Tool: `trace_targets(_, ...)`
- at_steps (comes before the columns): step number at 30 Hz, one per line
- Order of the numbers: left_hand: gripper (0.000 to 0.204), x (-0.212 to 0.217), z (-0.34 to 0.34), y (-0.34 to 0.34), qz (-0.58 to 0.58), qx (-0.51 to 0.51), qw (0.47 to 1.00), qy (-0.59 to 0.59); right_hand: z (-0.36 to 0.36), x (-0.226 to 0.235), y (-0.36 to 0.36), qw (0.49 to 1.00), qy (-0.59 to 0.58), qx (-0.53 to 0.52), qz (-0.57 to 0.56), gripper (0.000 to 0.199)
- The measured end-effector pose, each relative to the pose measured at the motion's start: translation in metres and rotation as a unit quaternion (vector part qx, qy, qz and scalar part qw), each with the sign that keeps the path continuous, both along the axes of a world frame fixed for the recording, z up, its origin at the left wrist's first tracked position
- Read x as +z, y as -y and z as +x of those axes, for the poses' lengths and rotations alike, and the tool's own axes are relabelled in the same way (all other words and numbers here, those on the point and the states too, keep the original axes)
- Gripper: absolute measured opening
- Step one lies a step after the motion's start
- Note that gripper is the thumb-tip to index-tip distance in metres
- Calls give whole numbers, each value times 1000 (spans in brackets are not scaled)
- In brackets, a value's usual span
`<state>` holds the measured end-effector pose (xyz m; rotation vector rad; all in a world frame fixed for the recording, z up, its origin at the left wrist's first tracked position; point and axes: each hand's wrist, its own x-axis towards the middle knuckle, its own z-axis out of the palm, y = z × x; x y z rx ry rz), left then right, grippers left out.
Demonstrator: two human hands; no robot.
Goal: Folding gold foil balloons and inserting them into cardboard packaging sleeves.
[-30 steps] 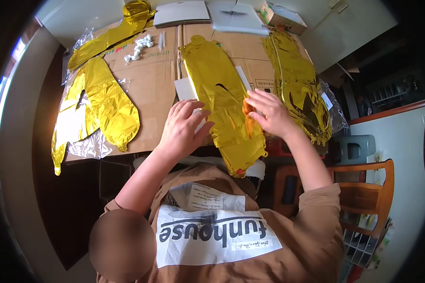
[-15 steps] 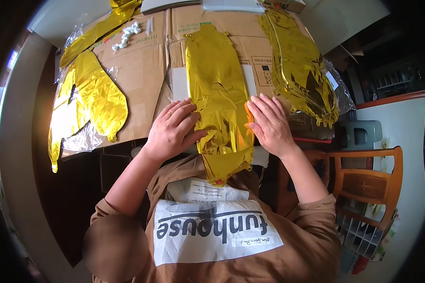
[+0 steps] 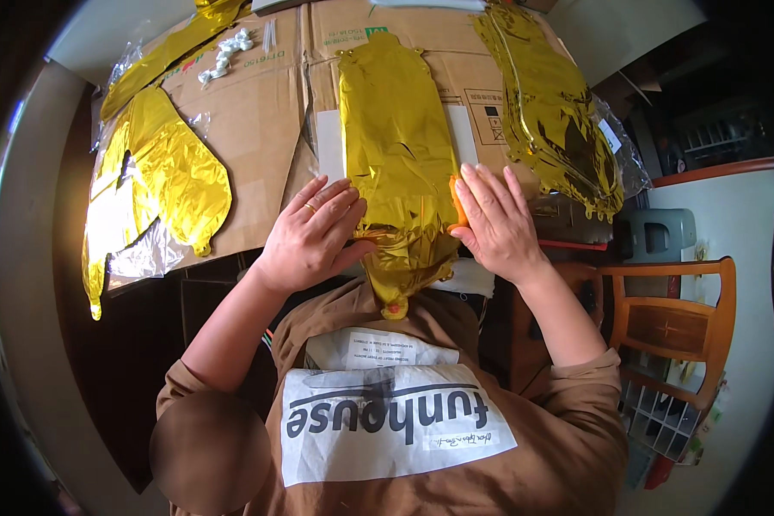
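Note:
A flat gold foil balloon (image 3: 393,112) lies lengthwise in front of me. Its narrow end hangs over the near edge of the table toward my lap. My left hand (image 3: 318,225) rests along the balloon's left side, fingers stretched out, thumb pointing in over the foil. On the opposite side my right hand (image 3: 496,215) lies with straight fingers against the right edge. Orange patches show on the foil beside both hands; I cannot tell whether they are reflections. A white sheet (image 3: 329,144) sticks out from beneath the balloon on both sides.
More gold foil (image 3: 159,163) lies at the left, partly over the table's edge. Another gold foil piece (image 3: 552,112) lies at the right with clear plastic. White bundled pieces (image 3: 226,58) sit on the cardboard (image 3: 258,129). A wooden chair (image 3: 662,322) and grey stool (image 3: 662,234) stand at the right.
The balloon's near end has become shorter and more crumpled where it hangs down. Both hands stay at its sides, with the right fingers slightly more spread. The view has shifted a little.

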<state>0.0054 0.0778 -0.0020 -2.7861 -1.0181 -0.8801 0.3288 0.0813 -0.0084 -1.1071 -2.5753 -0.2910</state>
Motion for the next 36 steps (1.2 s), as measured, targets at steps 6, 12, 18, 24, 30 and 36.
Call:
trace_targets(6,50,-5,-4,0,22,5,1000,-21,3,-10,-3,999,-12,40,18,55)
trace_targets(12,50,-9,-8,5,25,18,999,-32,-4,-15,1,998,-25,26,45,52)
trace_targets(18,51,-9,-9,5,35,24,998,-48,-7,-18,-2,995,-1,13,104,42)
trace_targets(24,46,-12,-10,6,86,27,993,-73,-7,-15,-4,991,-31,33,128,32)
trace_targets(30,38,-12,-6,14,104,17,994,-41,-1,0,3,990,-51,68,114,29)
trace_targets(36,32,-11,-2,14,130,19,991,-16,8,4,0,989,-43,97,105,27)
